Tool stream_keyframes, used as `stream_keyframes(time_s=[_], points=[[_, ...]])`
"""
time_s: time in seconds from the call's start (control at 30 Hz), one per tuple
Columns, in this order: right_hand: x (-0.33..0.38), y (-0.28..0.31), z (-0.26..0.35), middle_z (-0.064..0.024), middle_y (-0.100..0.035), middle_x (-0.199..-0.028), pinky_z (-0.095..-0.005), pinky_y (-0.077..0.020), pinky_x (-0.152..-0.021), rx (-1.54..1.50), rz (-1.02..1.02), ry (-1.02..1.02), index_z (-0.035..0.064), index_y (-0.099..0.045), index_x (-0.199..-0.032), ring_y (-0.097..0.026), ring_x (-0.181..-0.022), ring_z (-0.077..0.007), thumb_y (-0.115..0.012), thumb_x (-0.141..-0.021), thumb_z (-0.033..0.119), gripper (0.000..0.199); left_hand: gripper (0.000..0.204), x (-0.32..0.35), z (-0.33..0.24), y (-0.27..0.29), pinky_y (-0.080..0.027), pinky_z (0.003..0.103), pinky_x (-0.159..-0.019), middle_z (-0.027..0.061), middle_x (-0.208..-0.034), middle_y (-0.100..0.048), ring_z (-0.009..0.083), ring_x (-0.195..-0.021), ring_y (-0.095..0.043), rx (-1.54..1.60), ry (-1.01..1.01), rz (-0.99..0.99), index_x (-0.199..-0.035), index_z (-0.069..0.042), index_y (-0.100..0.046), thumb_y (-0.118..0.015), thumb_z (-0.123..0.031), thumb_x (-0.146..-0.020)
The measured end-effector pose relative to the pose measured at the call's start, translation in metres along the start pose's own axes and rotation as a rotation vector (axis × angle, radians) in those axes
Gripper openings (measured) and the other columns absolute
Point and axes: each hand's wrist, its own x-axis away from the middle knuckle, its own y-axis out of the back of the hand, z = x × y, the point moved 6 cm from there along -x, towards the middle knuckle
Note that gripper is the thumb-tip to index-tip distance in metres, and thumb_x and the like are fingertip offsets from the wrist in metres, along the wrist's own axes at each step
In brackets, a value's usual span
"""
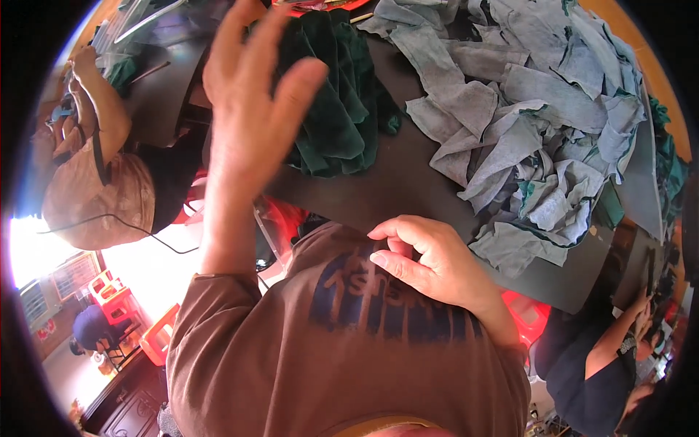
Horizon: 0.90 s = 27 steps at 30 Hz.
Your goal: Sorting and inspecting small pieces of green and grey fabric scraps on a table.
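My left hand is raised with fingers spread apart, holding nothing, just left of a heap of dark green cloth on the dark table. My right hand rests against my own brown shirt at the chest, fingers curled with thumb and forefinger pinching the fabric at the table's near edge. A large pile of grey-blue cloth pieces with green trim covers the right part of the table.
A person in a tan top works at the left end of the table. Another person in dark clothes stands at the lower right. Red plastic stools stand on the floor at the lower left.
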Motion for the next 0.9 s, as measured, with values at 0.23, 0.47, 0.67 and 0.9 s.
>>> stream_keyframes(time_s=[0.23,0.47,0.67,0.9], points=[[0.0,-0.002,0.004,-0.0069,-0.051,-0.07,-0.0292,-0.0419,-0.058,-0.001,0.075,0.001,0.0003,-0.057,-0.097,-0.05,-0.062,-0.0181,-0.064,-0.082,0.016,0.023,0.058,0.03,0.002,-0.065,-0.009,0.056,-0.105,0.0146,-0.141,-0.031,0.0358,-0.133,-0.019,-0.22,-0.022,0.37,-0.128,-0.014,-0.049,-0.051,-0.051,-0.083],[0.011,0.003,-0.005,-0.0074,-0.052,-0.07,-0.03,-0.0427,-0.058,-0.047,0.043,0.017,0.0009,-0.057,-0.096,-0.051,-0.062,-0.0196,-0.063,-0.082,0.017,0.022,0.051,0.013,-0.034,-0.038,-0.019,0.051,-0.103,0.0139,-0.133,-0.042,0.0338,-0.128,-0.03,-0.322,-0.102,0.25,-0.122,-0.011,-0.054,-0.058,-0.041,-0.082],[0.019,0.003,-0.005,-0.0073,-0.053,-0.07,-0.0304,-0.0429,-0.059,-0.051,0.053,0.042,0.0014,-0.058,-0.096,-0.052,-0.063,-0.0198,-0.063,-0.082,0.018,0.023,0.044,0.005,-0.105,-0.062,-0.044,0.036,-0.086,0.0131,-0.116,-0.056,0.0302,-0.105,-0.053,0.152,-0.253,0.302,-0.118,-0.007,-0.055,-0.063,-0.009,-0.075],[0.032,0.01,-0.008,-0.0041,-0.054,-0.07,-0.028,-0.0431,-0.06,-0.099,0.042,-0.003,0.0013,-0.059,-0.097,-0.053,-0.065,-0.0154,-0.063,-0.083,0.019,0.023,0.042,0.013,-0.113,-0.112,-0.048,0.038,-0.068,0.012,-0.1,-0.059,0.0299,-0.083,-0.058,0.004,-0.347,0.436,-0.115,-0.007,-0.055,-0.056,-0.004,-0.072]])
